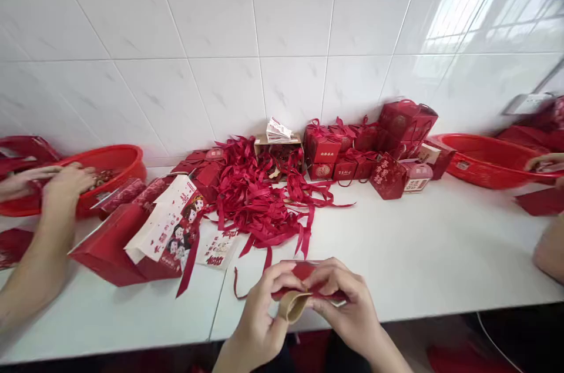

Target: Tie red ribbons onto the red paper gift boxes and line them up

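Observation:
At the front edge of the table, both my hands grip a small red paper gift box (303,272), its shape partly hidden by my fingers. My left hand (264,317) has its fingers closed on the left side. A tan strip (292,306) bends into a loop by its thumb. My right hand (348,308) pinches the box from the right, its fingertips meeting those of the left near the middle. Just beyond lies a heap of dark red ribbons (259,202), with one thin ribbon end trailing close to my left hand.
Finished red boxes with bows (326,150) are stacked at the wall, beside an open carton (279,141) topped with white cards. Left are a large red box (132,244) and a red basin (127,155) with another person's hands (66,182). Another red basin (476,161) stands right, near another person's hand (546,161).

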Available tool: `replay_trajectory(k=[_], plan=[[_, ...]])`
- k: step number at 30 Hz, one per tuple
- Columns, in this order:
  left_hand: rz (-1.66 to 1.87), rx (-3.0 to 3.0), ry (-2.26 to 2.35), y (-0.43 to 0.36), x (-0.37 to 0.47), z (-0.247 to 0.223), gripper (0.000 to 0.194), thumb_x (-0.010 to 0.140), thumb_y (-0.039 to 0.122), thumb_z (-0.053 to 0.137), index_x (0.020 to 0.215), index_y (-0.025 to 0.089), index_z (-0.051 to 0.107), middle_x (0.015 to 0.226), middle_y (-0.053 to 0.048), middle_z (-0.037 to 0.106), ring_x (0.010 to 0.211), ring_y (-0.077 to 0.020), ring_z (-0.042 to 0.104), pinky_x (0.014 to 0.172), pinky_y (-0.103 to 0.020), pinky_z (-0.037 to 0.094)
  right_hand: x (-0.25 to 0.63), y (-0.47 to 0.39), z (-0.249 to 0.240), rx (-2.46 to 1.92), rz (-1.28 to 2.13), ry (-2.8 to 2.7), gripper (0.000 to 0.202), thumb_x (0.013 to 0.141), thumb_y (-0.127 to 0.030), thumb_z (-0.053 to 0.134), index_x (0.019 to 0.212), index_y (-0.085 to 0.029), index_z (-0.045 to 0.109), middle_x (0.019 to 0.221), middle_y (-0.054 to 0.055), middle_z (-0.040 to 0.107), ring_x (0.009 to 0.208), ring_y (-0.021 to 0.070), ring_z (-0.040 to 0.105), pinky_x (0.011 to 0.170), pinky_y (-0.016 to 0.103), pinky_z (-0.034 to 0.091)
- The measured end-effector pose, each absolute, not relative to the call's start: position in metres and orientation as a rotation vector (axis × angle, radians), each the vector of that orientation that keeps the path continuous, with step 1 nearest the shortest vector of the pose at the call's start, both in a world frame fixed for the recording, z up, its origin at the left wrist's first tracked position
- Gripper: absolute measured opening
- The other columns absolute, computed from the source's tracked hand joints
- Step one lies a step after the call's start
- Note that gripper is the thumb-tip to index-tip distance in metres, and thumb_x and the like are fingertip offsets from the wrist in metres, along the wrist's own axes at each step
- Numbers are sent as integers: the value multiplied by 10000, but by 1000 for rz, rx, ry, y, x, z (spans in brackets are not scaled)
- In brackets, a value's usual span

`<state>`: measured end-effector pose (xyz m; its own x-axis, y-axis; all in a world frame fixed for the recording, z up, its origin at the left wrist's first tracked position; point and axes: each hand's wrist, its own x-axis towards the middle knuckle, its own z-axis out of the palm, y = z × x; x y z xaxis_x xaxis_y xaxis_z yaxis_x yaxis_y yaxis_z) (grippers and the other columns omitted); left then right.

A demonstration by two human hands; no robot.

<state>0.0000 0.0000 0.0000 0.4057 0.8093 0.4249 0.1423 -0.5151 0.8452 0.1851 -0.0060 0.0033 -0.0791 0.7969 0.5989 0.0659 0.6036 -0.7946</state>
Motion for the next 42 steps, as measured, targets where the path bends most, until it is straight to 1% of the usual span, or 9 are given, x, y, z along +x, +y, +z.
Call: replay_trajectory(k=[14, 17, 21, 23, 26, 29, 34, 37, 42], plan=[[1152, 1913, 841, 11, 5, 10, 448, 903, 140, 530, 1283, 350, 419, 974, 5, 721, 885, -141, 685, 855, -252, 526, 176, 3, -4, -668, 796, -1421, 327, 821, -168, 728, 690, -225, 434, 790, -20, 732, 728, 131, 624, 669, 229, 514], [1183, 1870, 818, 17, 5, 3, 400, 907, 186, 560, 1263, 332, 454, 930, 6, 727, 871, -147, 683, 879, -267, 519, 182, 9, -11, -688, 864, -1401, 255, 781, -225, 779, 908, -279, 564, 874, -19, 722, 783, 138, 673, 711, 234, 546], [1293, 1551, 871, 18, 12, -8, 431, 860, 319, 660, 1250, 280, 481, 870, -15, 718, 922, -189, 671, 926, -309, 510, 203, 10, -27, -890, 866, -1615, 642, 678, -294, 855, 1226, -292, 521, 1184, 62, 657, 1068, 228, 648, 919, 344, 529], [1309, 1419, 907, 15, 17, -13, 485, 836, 409, 674, 1262, 266, 490, 964, -51, 712, 998, -225, 656, 927, -332, 518, 216, 5, -39, -1014, 857, -1716, 577, 727, -280, 808, 1235, -269, 534, 1229, 80, 637, 1132, 246, 617, 967, 372, 504], [1285, 1488, 994, 13, 20, -22, 590, 838, 485, 635, 1358, 284, 439, 1320, -100, 596, 1269, -288, 520, 1053, -410, 446, 243, -7, -57, -1204, 842, -1617, 466, 773, -325, 741, 1197, -243, 567, 1215, 87, 653, 1105, 251, 635, 931, 368, 529], [1173, 1804, 1163, 21, 14, -44, 497, 901, 409, 560, 1374, 305, 453, 1414, -86, 530, 1353, -292, 443, 1094, -457, 407, 287, -10, -69, -1528, 698, -1316, 459, 720, -448, 734, 1093, -206, 622, 1081, 99, 718, 981, 279, 687, 842, 379, 566], [925, 2489, 1228, 36, 3, -89, 250, 863, 301, 610, 1106, 306, 665, 1226, -61, 679, 1191, -311, 595, 932, -476, 540, 395, 36, -63, -1890, 384, -873, 632, 612, -517, 735, 1112, -169, 564, 1066, 147, 712, 986, 345, 666, 846, 466, 530], [859, 2650, 1232, 37, 3, -99, 253, 848, 304, 619, 1095, 299, 671, 1203, -58, 696, 1123, -298, 639, 851, -451, 582, 442, 80, -54, -2020, 296, -736, 689, 649, -498, 745, 1200, -158, 509, 1087, 153, 687, 964, 331, 657, 829, 474, 517], [797, 2706, 1253, 36, 6, -93, 219, 852, 312, 606, 1051, 282, 691, 1180, -63, 708, 1092, -289, 653, 827, -440, 589, 458, 120, -51, -2101, 228, -714, 565, 771, -489, 696, 1200, -163, 524, 1092, 102, 649, 986, 265, 630, 930, 497, 465]])
